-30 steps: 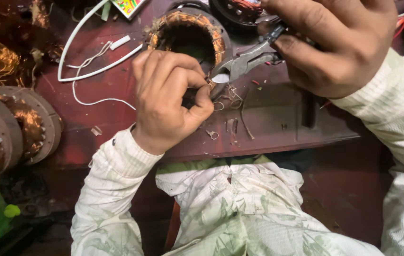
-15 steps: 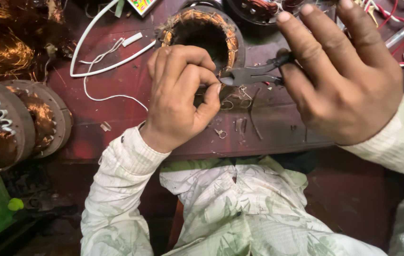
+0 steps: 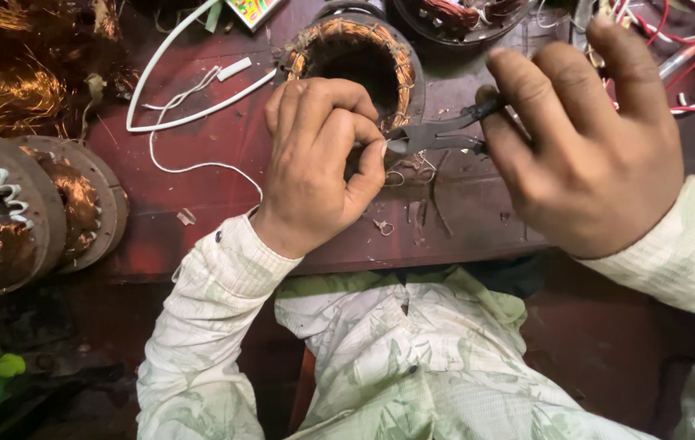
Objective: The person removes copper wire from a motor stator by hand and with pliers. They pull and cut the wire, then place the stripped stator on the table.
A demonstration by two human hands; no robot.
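- Left hand [image 3: 319, 163] pinches something small between thumb and fingers [image 3: 368, 155], too tiny to identify, right at the plier tips.
- Right hand [image 3: 588, 147] is closed around the pliers [image 3: 437, 134], whose nose meets that pinch.
- Just beyond sits the stator [image 3: 356, 49], on the far part of the red desk [image 3: 201, 163].
- I'd judge a steady pinch and a gentle squeeze would serve best.

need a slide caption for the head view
Left hand pinches a wire end while right hand holds pliers beside a copper-wound stator.
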